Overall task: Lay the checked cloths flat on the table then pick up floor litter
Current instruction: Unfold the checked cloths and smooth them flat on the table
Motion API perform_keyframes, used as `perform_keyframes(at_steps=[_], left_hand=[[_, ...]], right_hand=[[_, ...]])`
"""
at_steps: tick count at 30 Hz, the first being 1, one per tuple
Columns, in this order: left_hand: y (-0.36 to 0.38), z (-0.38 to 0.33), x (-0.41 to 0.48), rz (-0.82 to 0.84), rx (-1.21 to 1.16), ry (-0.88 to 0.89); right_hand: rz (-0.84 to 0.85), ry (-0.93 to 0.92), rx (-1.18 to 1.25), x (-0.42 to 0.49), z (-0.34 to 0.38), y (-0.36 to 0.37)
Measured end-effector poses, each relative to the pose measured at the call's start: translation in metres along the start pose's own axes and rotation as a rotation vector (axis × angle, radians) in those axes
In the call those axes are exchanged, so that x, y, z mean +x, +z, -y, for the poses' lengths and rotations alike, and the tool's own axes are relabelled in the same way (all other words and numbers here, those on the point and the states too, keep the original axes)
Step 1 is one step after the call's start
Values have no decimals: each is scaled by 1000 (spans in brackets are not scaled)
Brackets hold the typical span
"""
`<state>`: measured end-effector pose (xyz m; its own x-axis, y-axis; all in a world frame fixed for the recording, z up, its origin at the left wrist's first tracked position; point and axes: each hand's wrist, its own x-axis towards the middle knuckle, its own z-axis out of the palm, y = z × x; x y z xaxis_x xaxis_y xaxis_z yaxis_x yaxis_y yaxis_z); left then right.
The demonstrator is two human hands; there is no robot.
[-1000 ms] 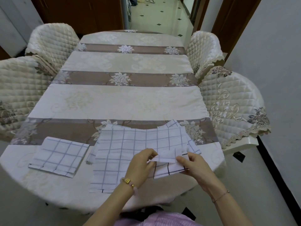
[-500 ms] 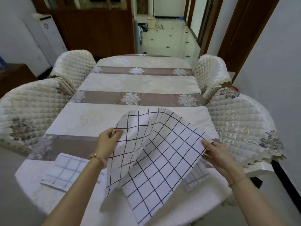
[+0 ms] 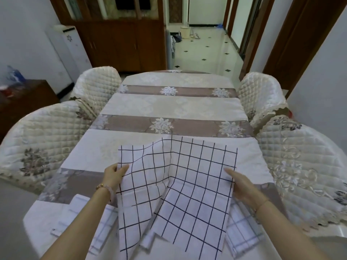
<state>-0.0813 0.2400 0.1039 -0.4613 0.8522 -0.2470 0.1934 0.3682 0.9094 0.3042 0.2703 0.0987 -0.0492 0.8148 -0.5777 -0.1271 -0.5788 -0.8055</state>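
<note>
A white cloth with black checks (image 3: pixel 180 177) is spread out in the air above the near end of the table (image 3: pixel 169 104), still creased down its middle. My left hand (image 3: pixel 114 175) pinches its left edge and my right hand (image 3: pixel 239 184) grips its right edge. Under it lie paler checked cloths: a folded one (image 3: pixel 75 214) at the near left and another (image 3: pixel 242 229) sticking out at the near right. No floor litter shows in this view.
Quilted cream chairs stand on both sides of the table: two on the left (image 3: pixel 37 143) and two on the right (image 3: pixel 304 162). A dark wooden cabinet (image 3: pixel 120 40) and a tiled hallway (image 3: pixel 204 49) lie beyond the far end.
The black-checked cloth went from a small folded piece to fully opened. My hands have moved apart and lifted it, and it now spreads wider and flatter over the table.
</note>
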Motion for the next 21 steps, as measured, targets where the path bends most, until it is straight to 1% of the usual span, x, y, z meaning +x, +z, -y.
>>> perform_keyframes(at_steps=[2,6,9,13,16,18,20,21], left_hand=[[-5,14,11,8,-37,-62],[-13,39,19,83,-77,-174],[-5,32,-4,219,-214,-247],[9,30,-30,285,-163,-237],[10,33,-42,329,-181,-242],[9,35,-50,405,-230,-253],[11,37,-60,467,-199,-255],[11,38,-64,468,-175,-250]], right_hand=[[8,-3,-60,-5,-19,6],[-116,-128,-226,-6,-49,11],[-180,-181,-283,-8,-58,10],[-204,-202,-296,-9,-62,6],[-205,-210,-278,-13,-60,2],[-212,-216,-255,-20,-58,-2],[-226,-214,-228,-26,-57,-7],[-234,-213,-222,-30,-57,-10]])
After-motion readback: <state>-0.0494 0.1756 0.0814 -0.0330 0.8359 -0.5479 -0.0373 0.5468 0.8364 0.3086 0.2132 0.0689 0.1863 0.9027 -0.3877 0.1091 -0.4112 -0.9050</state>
